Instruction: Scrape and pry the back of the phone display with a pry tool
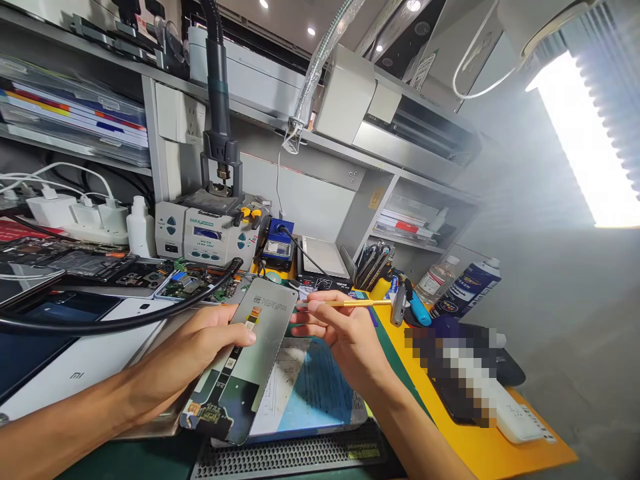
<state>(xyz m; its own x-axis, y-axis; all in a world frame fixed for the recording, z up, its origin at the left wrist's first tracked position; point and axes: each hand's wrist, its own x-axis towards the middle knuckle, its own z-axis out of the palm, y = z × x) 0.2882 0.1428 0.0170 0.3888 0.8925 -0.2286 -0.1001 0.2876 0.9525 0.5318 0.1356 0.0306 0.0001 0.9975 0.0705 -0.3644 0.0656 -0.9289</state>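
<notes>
My left hand [216,332] is closed on a phone screen [267,327], thumb pressed on its back beside the flex cable [231,360]. The panel is tilted, its silvery back and the dark lower end with the small circuit facing me. In my right hand [345,333] a slim gold-handled tool [357,303] is pinched, pointing left. Its tip is near the screen's upper right edge; whether it touches I cannot tell. Below the screen lies a blue-and-white box [320,393] on a perforated grey tray [295,460].
A hot-air station [203,230] stands behind, its black hose [125,323] arching over phones at left. A white bottle [141,227] is beside it. At right are a spray can [470,287], a clear bottle [436,280] and a white device [515,413] on a yellow mat [530,460].
</notes>
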